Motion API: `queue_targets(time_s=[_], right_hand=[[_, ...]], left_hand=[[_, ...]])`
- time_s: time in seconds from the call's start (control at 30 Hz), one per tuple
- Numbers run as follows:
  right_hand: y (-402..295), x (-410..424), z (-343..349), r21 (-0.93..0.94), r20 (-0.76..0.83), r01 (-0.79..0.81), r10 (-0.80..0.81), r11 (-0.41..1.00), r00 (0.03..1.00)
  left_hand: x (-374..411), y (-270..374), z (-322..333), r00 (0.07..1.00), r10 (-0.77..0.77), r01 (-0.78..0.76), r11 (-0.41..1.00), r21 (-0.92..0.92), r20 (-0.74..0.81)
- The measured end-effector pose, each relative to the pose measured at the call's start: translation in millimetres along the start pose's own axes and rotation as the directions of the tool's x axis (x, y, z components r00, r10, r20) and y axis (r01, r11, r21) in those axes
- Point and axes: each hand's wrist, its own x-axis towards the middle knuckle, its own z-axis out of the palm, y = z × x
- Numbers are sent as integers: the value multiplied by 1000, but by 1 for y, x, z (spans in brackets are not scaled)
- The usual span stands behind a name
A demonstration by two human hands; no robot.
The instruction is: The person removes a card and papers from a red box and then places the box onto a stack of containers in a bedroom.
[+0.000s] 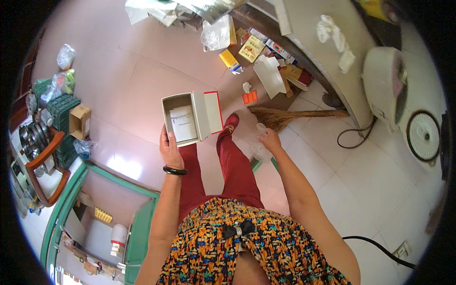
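My left hand (172, 151) grips the near left corner of an open cardboard box (180, 117), thumb over its wall. The box's hinged lid (213, 112), white inside with a red edge, is folded out to the right. A white printed sheet or booklet (183, 124) lies inside on the bottom. My right hand (270, 140) pinches a crumpled clear plastic bag (261, 151), which hangs beside my right leg. Just beyond this hand a straw broom (274, 117) lies on the floor. A small red-orange packet (249, 97) is on the tiles ahead of my red shoe (232, 122).
Empty cartons and packaging, among them a yellow-and-blue box (230, 61) and a white carton (269, 76), are heaped by the counter (320, 60). A rice cooker (384, 82) stands at right. Green crates (63, 105) and a wooden chair (48, 167) are at left, near a green-framed doorway (123, 187).
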Motion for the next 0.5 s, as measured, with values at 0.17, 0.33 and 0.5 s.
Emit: queue_targets(time_s=[0.17,0.33,0.5], right_hand=[[2,34,-26,-285,79,64,-44,956,996],[21,98,-5,-456,49,55,-36,888,998],[35,158,45,-532,-6,53,-66,845,998]], left_hand=[[-18,-13,13,992,-117,115,993,-40,-47],[-14,-35,-10,964,-234,222,970,-103,-129],[11,-67,-43,943,-221,205,975,-90,-247]])
